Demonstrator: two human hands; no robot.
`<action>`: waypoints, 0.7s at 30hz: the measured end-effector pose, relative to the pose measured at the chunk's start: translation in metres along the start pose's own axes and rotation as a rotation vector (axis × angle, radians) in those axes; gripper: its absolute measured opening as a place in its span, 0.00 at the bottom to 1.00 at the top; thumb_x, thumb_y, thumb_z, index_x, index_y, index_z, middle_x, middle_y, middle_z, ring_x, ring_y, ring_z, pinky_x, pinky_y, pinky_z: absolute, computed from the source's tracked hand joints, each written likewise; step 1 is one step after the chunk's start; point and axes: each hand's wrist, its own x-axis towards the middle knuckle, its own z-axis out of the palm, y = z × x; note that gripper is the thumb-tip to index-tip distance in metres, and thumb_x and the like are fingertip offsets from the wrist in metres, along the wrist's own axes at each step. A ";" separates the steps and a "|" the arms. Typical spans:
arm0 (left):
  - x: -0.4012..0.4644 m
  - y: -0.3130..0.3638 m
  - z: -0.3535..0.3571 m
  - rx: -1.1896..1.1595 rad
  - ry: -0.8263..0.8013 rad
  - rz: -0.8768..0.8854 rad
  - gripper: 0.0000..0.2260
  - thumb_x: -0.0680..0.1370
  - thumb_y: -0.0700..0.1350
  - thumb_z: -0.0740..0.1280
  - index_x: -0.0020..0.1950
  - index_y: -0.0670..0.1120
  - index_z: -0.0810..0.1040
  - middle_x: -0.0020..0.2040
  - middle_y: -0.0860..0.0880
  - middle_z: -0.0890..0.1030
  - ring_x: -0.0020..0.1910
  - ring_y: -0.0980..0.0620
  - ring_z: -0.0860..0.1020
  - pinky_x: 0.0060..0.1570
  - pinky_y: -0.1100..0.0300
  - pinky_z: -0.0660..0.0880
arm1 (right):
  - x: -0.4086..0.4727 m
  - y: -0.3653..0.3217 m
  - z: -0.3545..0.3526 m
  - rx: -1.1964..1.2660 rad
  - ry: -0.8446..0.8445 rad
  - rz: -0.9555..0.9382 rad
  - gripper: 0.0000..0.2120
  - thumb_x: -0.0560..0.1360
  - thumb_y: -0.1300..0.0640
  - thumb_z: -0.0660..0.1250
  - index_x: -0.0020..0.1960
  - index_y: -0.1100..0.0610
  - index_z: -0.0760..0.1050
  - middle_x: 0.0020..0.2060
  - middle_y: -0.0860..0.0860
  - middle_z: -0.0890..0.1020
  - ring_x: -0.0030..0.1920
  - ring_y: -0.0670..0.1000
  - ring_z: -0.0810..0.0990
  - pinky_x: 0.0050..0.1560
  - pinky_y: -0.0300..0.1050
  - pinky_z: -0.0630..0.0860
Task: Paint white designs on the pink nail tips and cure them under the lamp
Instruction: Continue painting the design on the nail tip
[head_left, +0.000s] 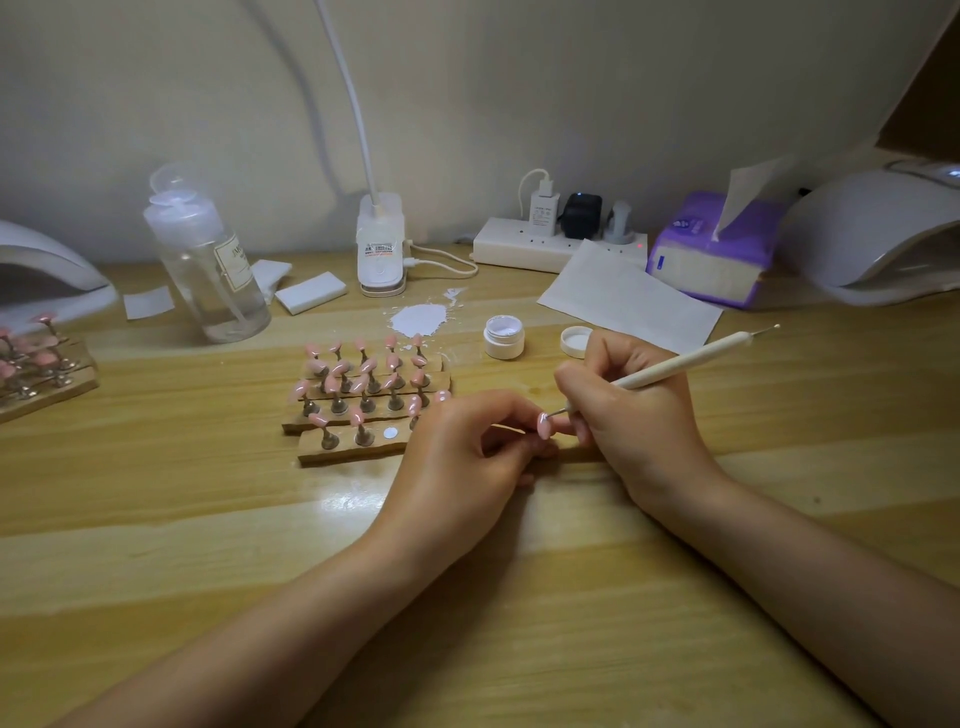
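Note:
My left hand (467, 452) pinches a single pink nail tip (543, 427) at table centre; its stand is hidden in my fingers. My right hand (628, 410) grips a white dotting pen (685, 361), whose metal point touches that tip. Several more pink tips stand on pegs in wooden strips (363, 395) just left of my left hand. An open jar of white gel (503, 338) and its lid (575, 341) sit behind my hands. One curing lamp (878, 239) is at the far right, another lamp (47, 270) at the far left.
A second wooden holder with pink tips (41, 364) lies at the left edge. A clear pump bottle (208, 260), desk lamp base (380, 244), white powder spill (420, 318), paper sheet (628, 299), power strip (556, 241) and purple tissue pack (717, 249) line the back.

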 end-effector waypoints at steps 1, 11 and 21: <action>0.000 0.000 0.000 0.002 -0.002 0.002 0.05 0.74 0.31 0.65 0.41 0.37 0.78 0.42 0.43 0.83 0.40 0.58 0.82 0.35 0.67 0.78 | 0.000 0.000 0.000 -0.004 0.009 0.001 0.17 0.69 0.73 0.61 0.27 0.59 0.60 0.19 0.53 0.63 0.15 0.43 0.68 0.25 0.38 0.76; 0.000 0.001 0.000 0.017 -0.002 0.015 0.04 0.74 0.31 0.66 0.41 0.37 0.78 0.42 0.42 0.82 0.40 0.58 0.82 0.35 0.66 0.78 | 0.000 0.002 0.000 -0.009 0.025 -0.001 0.17 0.68 0.72 0.61 0.27 0.58 0.60 0.18 0.51 0.63 0.16 0.43 0.66 0.25 0.39 0.76; 0.000 0.001 0.000 0.011 -0.013 0.022 0.05 0.74 0.31 0.65 0.40 0.38 0.78 0.41 0.43 0.82 0.40 0.58 0.82 0.34 0.67 0.78 | 0.003 0.006 -0.002 0.015 0.061 0.003 0.18 0.69 0.71 0.62 0.26 0.57 0.60 0.20 0.53 0.62 0.18 0.45 0.64 0.26 0.39 0.76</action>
